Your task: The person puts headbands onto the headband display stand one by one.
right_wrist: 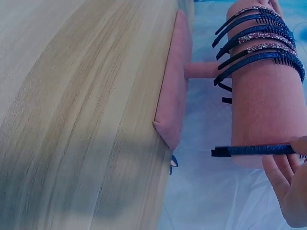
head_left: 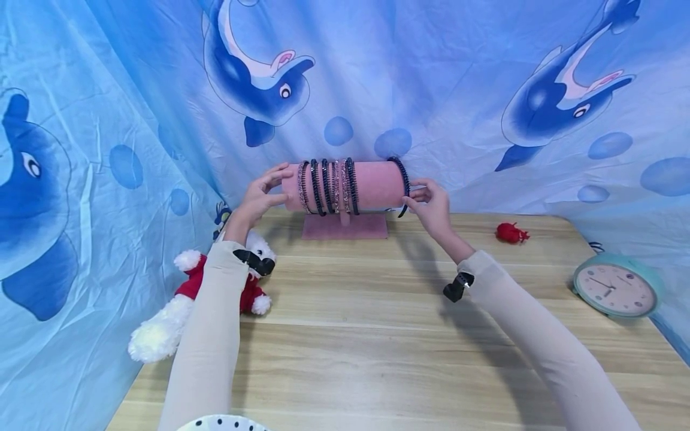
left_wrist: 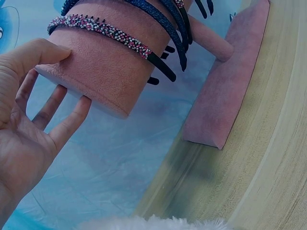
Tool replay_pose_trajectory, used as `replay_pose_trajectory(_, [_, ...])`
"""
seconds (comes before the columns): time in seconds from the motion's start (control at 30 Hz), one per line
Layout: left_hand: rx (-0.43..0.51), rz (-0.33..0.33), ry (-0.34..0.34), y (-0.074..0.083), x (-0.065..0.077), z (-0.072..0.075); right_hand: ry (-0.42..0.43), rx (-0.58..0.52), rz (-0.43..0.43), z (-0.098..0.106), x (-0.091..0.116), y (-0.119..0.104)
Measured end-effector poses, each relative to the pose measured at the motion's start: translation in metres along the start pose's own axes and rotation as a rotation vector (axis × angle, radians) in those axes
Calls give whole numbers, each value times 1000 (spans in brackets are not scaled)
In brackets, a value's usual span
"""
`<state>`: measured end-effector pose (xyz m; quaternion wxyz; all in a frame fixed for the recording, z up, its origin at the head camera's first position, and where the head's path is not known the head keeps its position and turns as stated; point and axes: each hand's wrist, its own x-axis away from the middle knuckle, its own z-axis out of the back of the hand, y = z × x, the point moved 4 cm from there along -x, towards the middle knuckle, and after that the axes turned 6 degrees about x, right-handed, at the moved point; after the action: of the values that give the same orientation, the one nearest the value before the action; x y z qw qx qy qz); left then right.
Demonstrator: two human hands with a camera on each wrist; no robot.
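Note:
A pink velvet roll stand (head_left: 372,182) on a flat pink base (head_left: 345,227) sits at the back middle of the wooden table. Several beaded and dark headbands (head_left: 329,185) ring its left half. My left hand (head_left: 276,184) touches the roll's left end; in the left wrist view the hand (left_wrist: 48,105) has its thumb on top of the roll (left_wrist: 100,72) and straight fingers against the end face. My right hand (head_left: 419,196) pinches a dark blue headband (head_left: 401,173) at the roll's right end. The right wrist view shows that headband (right_wrist: 254,150) held by the fingers (right_wrist: 288,167).
A red and white plush toy (head_left: 178,305) lies at the table's left edge under my left forearm. A small red object (head_left: 511,233) and a teal clock (head_left: 617,290) lie on the right. A blue dolphin cloth (head_left: 458,90) hangs behind and around the table (head_left: 366,347).

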<state>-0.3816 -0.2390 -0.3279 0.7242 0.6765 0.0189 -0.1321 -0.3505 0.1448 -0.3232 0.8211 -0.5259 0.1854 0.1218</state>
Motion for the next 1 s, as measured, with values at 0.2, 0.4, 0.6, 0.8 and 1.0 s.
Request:
replay_pose_trajectory(0.2, [1, 7, 8, 0, 1, 0, -25, 20, 38, -1, -1, -3])
replay_pose_trajectory(0.4, [-8, 12, 8, 0, 1, 0, -63, 39, 46, 2, -4, -4])
replay_pose_trajectory(0.6, [-8, 7, 9, 0, 0, 0, -122, 5, 35, 7, -13, 1])
replay_pose_trajectory(0.8, [-10, -3, 3, 0, 0, 0, -150, -32, 62, 11, -33, 17])
replay_pose_trajectory(1.0, [-17, 1, -5, -1, 0, 1, -210, 18, 92, 16, -52, 21])
